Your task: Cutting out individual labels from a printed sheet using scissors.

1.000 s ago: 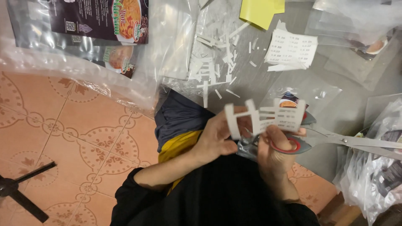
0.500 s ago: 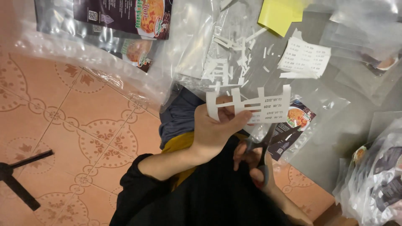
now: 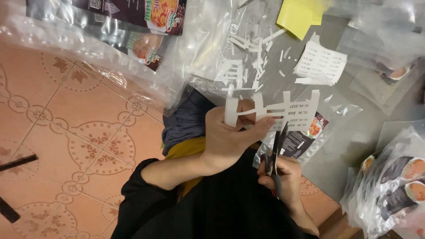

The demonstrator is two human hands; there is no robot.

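Note:
My left hand (image 3: 232, 135) holds up a white printed paper sheet (image 3: 283, 108) with rectangular pieces cut out of it, thumb and fingers pinching its lower edge. My right hand (image 3: 283, 177) grips a pair of scissors (image 3: 275, 152) by the handles, blades pointing up and meeting the sheet's bottom edge near its middle. Both hands sit above my lap, with black sleeves and a yellow and grey garment below.
Several small white paper strips (image 3: 248, 66) lie scattered on clear plastic. A stack of printed slips (image 3: 321, 64) and yellow paper (image 3: 299, 17) lie beyond. Dark food packets (image 3: 133, 17) in clear bags sit at top left; more packets (image 3: 398, 186) at right. Patterned orange tile floor (image 3: 66, 124) at left.
The right hand has turned the scissors from lying sideways to pointing up at the sheet. The left hand has lifted the cut sheet slightly and holds it flatter.

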